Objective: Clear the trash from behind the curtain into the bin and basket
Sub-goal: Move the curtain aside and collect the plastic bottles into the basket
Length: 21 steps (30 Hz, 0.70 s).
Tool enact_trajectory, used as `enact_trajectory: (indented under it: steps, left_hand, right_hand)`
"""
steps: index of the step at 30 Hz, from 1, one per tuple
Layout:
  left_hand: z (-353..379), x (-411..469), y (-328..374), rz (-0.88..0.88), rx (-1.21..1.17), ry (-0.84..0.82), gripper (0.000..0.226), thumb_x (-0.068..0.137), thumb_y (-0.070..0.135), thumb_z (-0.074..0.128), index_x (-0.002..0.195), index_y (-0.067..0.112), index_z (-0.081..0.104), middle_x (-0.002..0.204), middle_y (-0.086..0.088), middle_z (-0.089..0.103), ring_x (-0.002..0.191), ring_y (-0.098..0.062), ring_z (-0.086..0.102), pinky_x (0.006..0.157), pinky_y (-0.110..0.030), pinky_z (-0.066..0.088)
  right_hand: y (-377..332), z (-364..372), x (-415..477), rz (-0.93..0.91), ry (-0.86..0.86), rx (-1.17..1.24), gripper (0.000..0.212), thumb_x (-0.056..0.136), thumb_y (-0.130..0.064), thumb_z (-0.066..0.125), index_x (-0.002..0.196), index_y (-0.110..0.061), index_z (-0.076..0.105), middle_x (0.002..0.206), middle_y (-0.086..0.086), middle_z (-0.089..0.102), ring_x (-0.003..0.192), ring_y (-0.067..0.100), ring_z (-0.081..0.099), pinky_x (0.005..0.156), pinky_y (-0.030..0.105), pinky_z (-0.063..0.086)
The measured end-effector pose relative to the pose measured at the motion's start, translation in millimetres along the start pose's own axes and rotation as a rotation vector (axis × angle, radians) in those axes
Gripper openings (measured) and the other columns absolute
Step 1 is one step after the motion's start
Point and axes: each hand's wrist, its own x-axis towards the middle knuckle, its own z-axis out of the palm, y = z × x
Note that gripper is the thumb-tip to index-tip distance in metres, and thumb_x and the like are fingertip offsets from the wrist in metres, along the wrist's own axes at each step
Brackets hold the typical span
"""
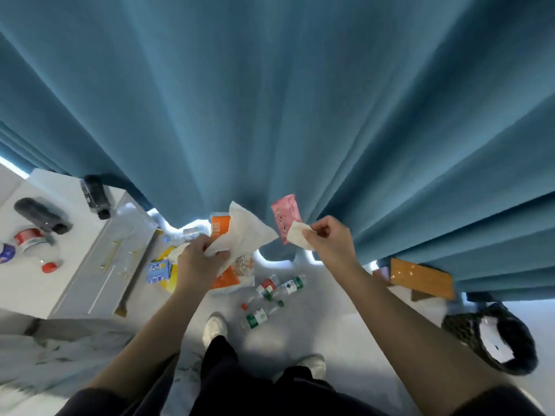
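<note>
Before the curtain (270, 115), the left hand (199, 259) has its grip clutching a tissue (249, 232), the right hand (329, 238) pinches a scrap (295, 235); bottles (279, 288) strewn on the floor (345, 325) suggest much is left.

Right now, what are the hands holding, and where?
Left hand grips a big tissue by its bunched lower end. Right hand pinches a small tissue by its edge.

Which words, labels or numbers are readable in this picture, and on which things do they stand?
None can be read for sure.
Blue packet: white Chinese characters, too blurred.
Pink packet: dark marks, blurred.
Orange packet: white marks, blurred.
Bottles: green and red labels, too small.
</note>
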Motion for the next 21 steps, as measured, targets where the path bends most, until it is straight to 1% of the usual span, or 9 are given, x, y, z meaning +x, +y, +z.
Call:
enact_trajectory:
  steps: [4, 7, 10, 12, 14, 15, 17, 19, 21]
  left_hand:
    - [56.9, -44.7, 60.1, 0.016, -0.13, 0.019, 0.017, 0.084, 0.017, 0.068, 0.076, 0.014, 0.053, 0.072, 0.001, 0.054, 0.066, -0.014, 0.049, 0.051, -0.022, 0.032]
    - [95.5, -75.4, 101.1, 0.042, -0.167, -0.025, 0.013, 0.085, 0.018, 0.066, 0.083, 0.011, 0.056, 0.07, 0.005, 0.055, 0.064, -0.014, 0.053, 0.049, -0.023, 0.035]
    - [129.8, -98.2, 136.8, 0.098, -0.201, -0.086, 0.014, 0.081, 0.015, 0.07, 0.08, 0.009, 0.057, 0.067, 0.003, 0.056, 0.063, -0.018, 0.053, 0.053, -0.027, 0.043]
    - [150.5, -107.4, 162.4, 0.125, -0.215, -0.134, 0.017, 0.079, 0.014, 0.072, 0.074, 0.012, 0.055, 0.067, 0.001, 0.057, 0.065, -0.022, 0.053, 0.055, -0.029, 0.042]
    - [171.2, -115.3, 187.3, 0.136, -0.228, -0.184, 0.02, 0.077, 0.016, 0.073, 0.072, 0.016, 0.054, 0.072, -0.001, 0.06, 0.069, -0.023, 0.057, 0.058, -0.029, 0.045]
    - [181.5, -119.9, 199.2, 0.149, -0.239, -0.207, 0.021, 0.077, 0.017, 0.073, 0.071, 0.018, 0.053, 0.075, -0.002, 0.061, 0.071, -0.024, 0.058, 0.058, -0.029, 0.046]
    - [201.2, -130.2, 220.4, 0.186, -0.253, -0.239, 0.02, 0.076, 0.018, 0.074, 0.071, 0.019, 0.054, 0.076, -0.001, 0.062, 0.072, -0.023, 0.059, 0.06, -0.031, 0.048]
    - [219.9, -139.4, 239.1, 0.217, -0.254, -0.268, 0.018, 0.076, 0.019, 0.074, 0.072, 0.018, 0.056, 0.076, 0.0, 0.062, 0.072, -0.022, 0.059, 0.063, -0.033, 0.049]
    - [239.4, -147.3, 258.1, 0.243, -0.219, -0.295, 0.018, 0.077, 0.021, 0.074, 0.073, 0.019, 0.056, 0.076, 0.002, 0.062, 0.073, -0.02, 0.059, 0.064, -0.031, 0.049]
  right_hand:
    - [38.4, -85.5, -17.2, -0.023, 0.064, -0.015, 0.015, 0.08, -0.017, 0.072, 0.078, -0.021, 0.058, 0.079, -0.006, 0.062, 0.073, 0.011, 0.059, 0.06, 0.021, 0.045]
    - [63.8, -146.9, -34.5, -0.009, 0.123, -0.019, 0.012, 0.08, -0.018, 0.071, 0.08, -0.02, 0.059, 0.08, -0.005, 0.062, 0.074, 0.013, 0.059, 0.063, 0.025, 0.049]
    - [86.0, -202.2, -51.9, -0.005, 0.217, -0.004, 0.011, 0.082, -0.018, 0.07, 0.082, -0.018, 0.059, 0.078, -0.005, 0.061, 0.07, 0.012, 0.056, 0.057, 0.016, 0.044]
    - [100.5, -233.9, -61.9, 0.014, 0.275, 0.025, 0.016, 0.082, -0.018, 0.07, 0.077, -0.022, 0.056, 0.075, -0.004, 0.061, 0.067, 0.015, 0.06, 0.057, 0.023, 0.048]
    - [117.8, -260.9, -68.8, 0.043, 0.342, 0.056, 0.019, 0.08, -0.016, 0.072, 0.074, -0.023, 0.055, 0.076, -0.001, 0.063, 0.072, 0.025, 0.065, 0.063, 0.035, 0.054]
    - [125.8, -272.8, -71.7, 0.055, 0.374, 0.07, 0.019, 0.08, -0.015, 0.072, 0.074, -0.022, 0.056, 0.076, -0.001, 0.063, 0.073, 0.024, 0.065, 0.065, 0.036, 0.055]
    - [141.7, -294.0, -75.2, 0.073, 0.433, 0.098, 0.018, 0.08, -0.015, 0.073, 0.075, -0.021, 0.056, 0.073, -0.005, 0.061, 0.068, 0.016, 0.06, 0.062, 0.029, 0.052]
    - [154.8, -311.2, -76.6, 0.081, 0.471, 0.146, 0.016, 0.082, -0.014, 0.072, 0.079, -0.015, 0.057, 0.071, -0.007, 0.057, 0.063, 0.01, 0.054, 0.052, 0.013, 0.042]
    - [167.4, -328.2, -76.9, 0.117, 0.502, 0.194, 0.015, 0.084, -0.012, 0.071, 0.08, -0.012, 0.057, 0.072, -0.005, 0.056, 0.062, 0.009, 0.052, 0.049, 0.009, 0.039]
